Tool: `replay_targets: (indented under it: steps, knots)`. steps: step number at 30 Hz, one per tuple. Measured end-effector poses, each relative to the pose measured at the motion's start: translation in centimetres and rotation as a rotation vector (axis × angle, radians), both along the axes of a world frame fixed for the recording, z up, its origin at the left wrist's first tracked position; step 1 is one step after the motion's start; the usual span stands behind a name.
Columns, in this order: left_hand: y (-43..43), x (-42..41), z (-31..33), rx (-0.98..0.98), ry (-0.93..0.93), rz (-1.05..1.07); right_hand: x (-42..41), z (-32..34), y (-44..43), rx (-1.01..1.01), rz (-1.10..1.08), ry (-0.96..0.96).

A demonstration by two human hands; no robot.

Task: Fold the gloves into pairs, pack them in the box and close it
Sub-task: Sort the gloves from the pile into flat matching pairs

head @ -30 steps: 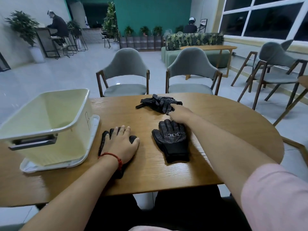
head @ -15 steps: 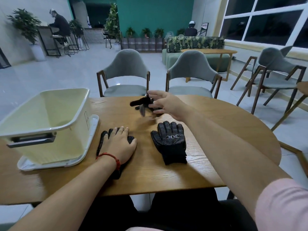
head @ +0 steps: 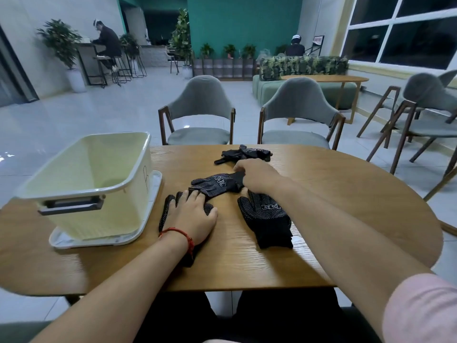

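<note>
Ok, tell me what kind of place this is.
Probably a café-style lounge or shared common room: several wooden tables with grey armchairs, a green sofa by the windows, and a high counter with bar stools among potted plants.

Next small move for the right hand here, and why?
Likely turn the held glove and lay it on the pinned glove to make a pair. The right hand grips it by the cuff, and it lies crosswise with its fingertips by the left hand, which presses the pinned glove flat.
</note>
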State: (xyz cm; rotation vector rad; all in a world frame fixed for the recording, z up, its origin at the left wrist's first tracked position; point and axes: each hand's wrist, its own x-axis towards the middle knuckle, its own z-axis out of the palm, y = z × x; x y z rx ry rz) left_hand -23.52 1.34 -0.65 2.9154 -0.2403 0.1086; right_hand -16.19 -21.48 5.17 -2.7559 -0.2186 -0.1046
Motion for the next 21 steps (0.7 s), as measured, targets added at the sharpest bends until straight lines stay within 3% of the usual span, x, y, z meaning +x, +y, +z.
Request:
replay_targets:
  steps: [3, 7, 12, 15, 18, 21]
  knots:
    - [0.1, 0.2, 0.0, 0.002, 0.006, 0.000, 1.6, -0.6, -1.2, 0.019, -0.090, 0.042]
    - [0.1, -0.1, 0.2, 0.013, 0.014, -0.004, 2.4, -1.5, -2.1, -0.038, 0.009, 0.134]
    - [-0.1, -0.1, 0.3, 0.057, 0.039, -0.004, 2.5, -1.5, -1.9, -0.028, 0.044, 0.112]
    - [-0.1, -0.2, 0.4, 0.065, 0.046, -0.002, 2.6, -1.0, -1.7, 0.083, -0.002, 0.095]
    - [-0.1, -0.3, 0.4, 0.047, 0.024, -0.006, 2.8, 0.4, -1.7, 0.349, -0.075, 0.075]
    - [-0.1, -0.3, 0.2, 0.032, -0.004, -0.013, 2.6, 2.0, -2.0, 0.450, 0.023, 0.025]
